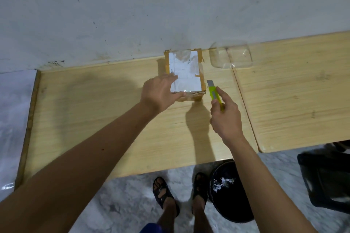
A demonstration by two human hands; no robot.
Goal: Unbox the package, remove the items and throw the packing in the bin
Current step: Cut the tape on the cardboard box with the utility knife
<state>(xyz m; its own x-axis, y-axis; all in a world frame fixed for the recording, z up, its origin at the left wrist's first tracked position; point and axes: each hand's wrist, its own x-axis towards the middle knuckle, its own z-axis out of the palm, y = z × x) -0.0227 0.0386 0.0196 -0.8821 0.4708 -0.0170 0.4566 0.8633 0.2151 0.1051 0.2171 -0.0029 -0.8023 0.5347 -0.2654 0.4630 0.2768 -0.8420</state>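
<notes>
A small cardboard package with a white label and brown tape sits on the wooden table, close to the wall. My left hand rests on its near left corner, fingers spread over the top and thumb on the front edge. My right hand grips a yellow-green utility knife just right of the package, its blade out and pointing away from me, near the box's right side. A black bin stands on the floor under my right forearm, with some white scraps inside.
A clear plastic container lies on the table by the wall, right of the package. A second wooden table adjoins on the right. A dark plastic stool stands on the floor at the right. My sandalled feet are by the bin.
</notes>
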